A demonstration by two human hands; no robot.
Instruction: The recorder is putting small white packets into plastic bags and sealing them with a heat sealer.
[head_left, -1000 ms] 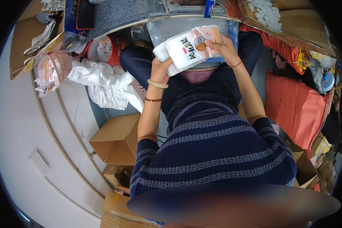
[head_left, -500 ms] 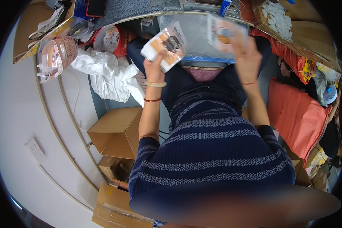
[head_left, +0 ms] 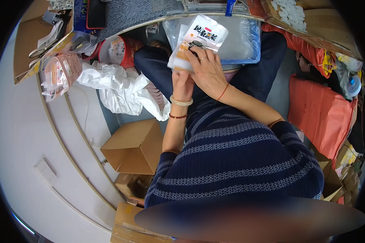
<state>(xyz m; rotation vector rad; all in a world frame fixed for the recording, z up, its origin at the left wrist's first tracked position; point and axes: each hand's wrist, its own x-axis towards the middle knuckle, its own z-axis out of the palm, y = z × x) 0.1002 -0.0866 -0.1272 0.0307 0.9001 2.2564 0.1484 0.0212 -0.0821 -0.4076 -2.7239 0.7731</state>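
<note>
**Pouch position relative to the fingers**

The printed pouches point(head_left: 207, 35) overlap in a stack. Right hand point(head_left: 209, 76): fingers slightly spread, laid across the lower half of the upper pouch's face. Left hand point(head_left: 183, 86): at the stack's lower edge; fingers largely hidden, closure cannot be determined. A clear plastic bag point(head_left: 244, 42) lies just beside the stack.

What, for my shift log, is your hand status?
Left hand: holding packets at lower end. Right hand: laid over top packet, hiding part of its front.
</note>
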